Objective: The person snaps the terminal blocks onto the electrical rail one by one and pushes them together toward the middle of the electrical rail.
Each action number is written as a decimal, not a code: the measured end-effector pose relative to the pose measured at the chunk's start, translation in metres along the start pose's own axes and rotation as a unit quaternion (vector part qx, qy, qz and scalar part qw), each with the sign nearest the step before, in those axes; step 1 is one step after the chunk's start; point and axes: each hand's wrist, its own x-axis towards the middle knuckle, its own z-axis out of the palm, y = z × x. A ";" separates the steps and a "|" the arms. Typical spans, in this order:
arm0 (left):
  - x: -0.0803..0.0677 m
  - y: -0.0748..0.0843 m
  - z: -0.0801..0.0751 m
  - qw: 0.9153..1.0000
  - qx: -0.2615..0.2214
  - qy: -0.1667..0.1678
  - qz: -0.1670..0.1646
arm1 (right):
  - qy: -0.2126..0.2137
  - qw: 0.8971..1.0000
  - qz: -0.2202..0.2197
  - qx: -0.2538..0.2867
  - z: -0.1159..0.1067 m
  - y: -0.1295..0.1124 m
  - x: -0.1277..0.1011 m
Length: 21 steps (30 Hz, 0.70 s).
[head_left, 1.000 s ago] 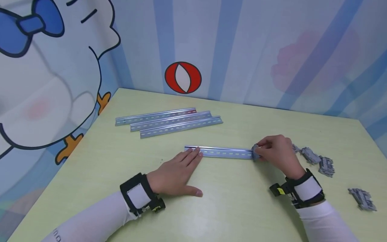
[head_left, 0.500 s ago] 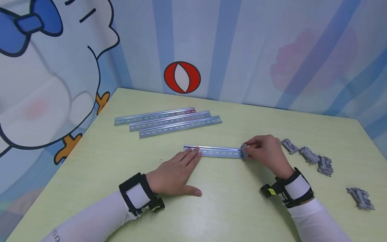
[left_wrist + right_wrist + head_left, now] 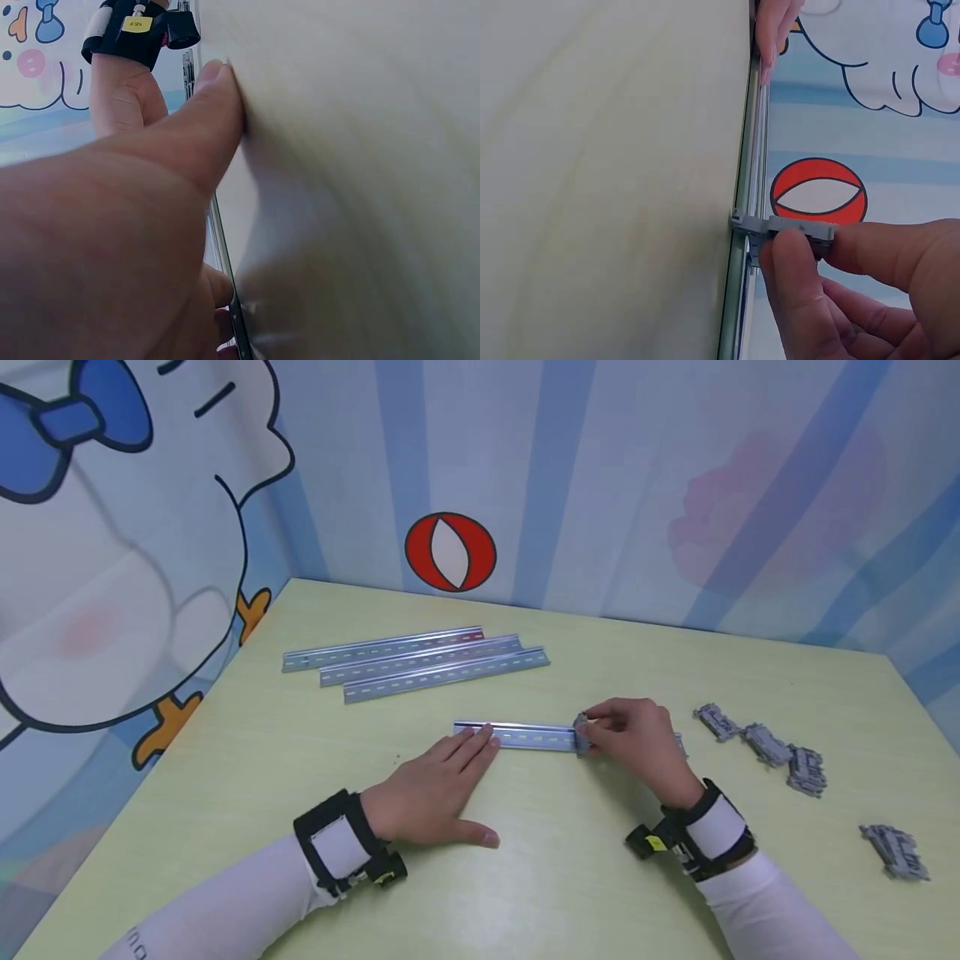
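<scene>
A slotted metal DIN rail (image 3: 536, 738) lies crosswise on the table. My left hand (image 3: 431, 789) rests flat over its left end, fingers straight and thumb spread on the tabletop. Between thumb and fingers my right hand (image 3: 637, 743) pinches a small grey terminal block (image 3: 581, 735), which sits upright across the rail. The right wrist view shows the block (image 3: 799, 227) with its foot against the rail (image 3: 750, 172); whether it is latched I cannot tell. Part of the rail is hidden behind the right hand, with its right end showing beyond. In the left wrist view, the left thumb (image 3: 217, 105) touches the table.
Three more slotted rails (image 3: 446, 675) lie side by side at the back left. Several grey terminal blocks (image 3: 767, 745) lie in small groups to the right, with another group (image 3: 895, 852) nearer the right edge. A printed wall (image 3: 570, 485) stands behind the table.
My right hand has moved left along the rail with the terminal block, leaving the rail's right end showing behind it. The left hand has stayed in place on the rail.
</scene>
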 end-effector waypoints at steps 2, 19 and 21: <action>-0.001 0.000 0.000 1.000 0.000 0.003 0.003 | -0.004 1.000 -0.009 -0.010 0.002 -0.001 0.000; -0.001 -0.001 0.001 1.000 0.011 0.008 0.006 | -0.073 0.996 0.012 0.048 0.005 0.002 -0.004; -0.001 -0.001 0.001 1.000 0.011 0.005 0.002 | -0.072 0.996 0.012 0.046 0.007 0.001 -0.003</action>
